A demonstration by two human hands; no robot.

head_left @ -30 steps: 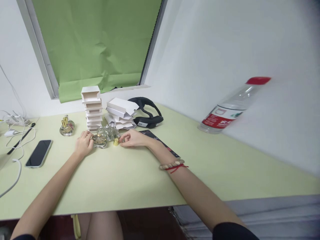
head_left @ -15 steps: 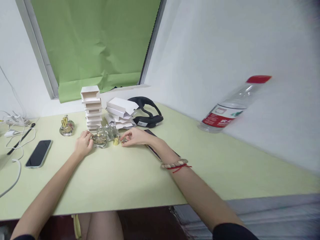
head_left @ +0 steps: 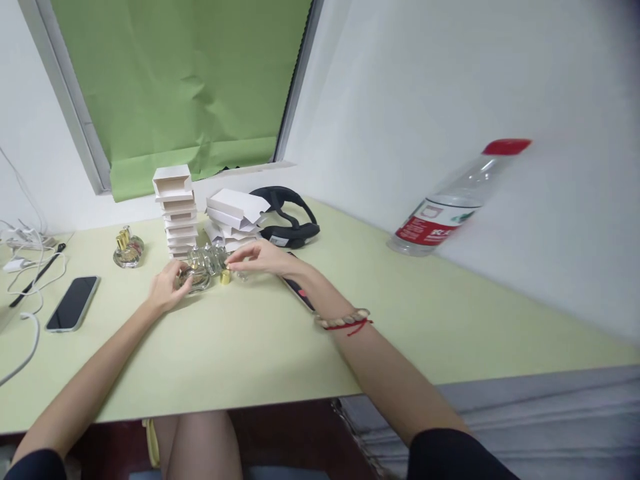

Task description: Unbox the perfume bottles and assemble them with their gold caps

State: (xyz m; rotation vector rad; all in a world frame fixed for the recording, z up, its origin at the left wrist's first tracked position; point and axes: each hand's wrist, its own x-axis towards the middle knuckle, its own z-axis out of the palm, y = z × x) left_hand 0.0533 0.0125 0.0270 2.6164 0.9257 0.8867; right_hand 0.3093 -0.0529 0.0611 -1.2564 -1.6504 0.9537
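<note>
My left hand (head_left: 170,287) is closed around the left side of a flat glass bottle (head_left: 199,280) at the front of a group on the table. Behind it several clear glass bottles (head_left: 213,257) stand close together. My right hand (head_left: 257,259) reaches in from the right with thumb and fingertips pinched beside these bottles; whatever is between the fingertips is too small to make out. Just below the fingertips a gold cap (head_left: 225,277) stands on the table. A small clear piece (head_left: 241,275) lies under my right hand.
White boxes (head_left: 179,217) form a tall stack behind the bottles, beside a looser pile (head_left: 235,212) and a black headset (head_left: 290,227). Gold-topped bottles (head_left: 128,250), a phone (head_left: 73,303) and cables are left. A plastic bottle (head_left: 435,223) leans by the wall.
My right hand has lifted from the small clear piece beside the gold cap and moved up towards the glass bottles. My left hand stays at the flat bottle. The whole view has shifted slightly.
</note>
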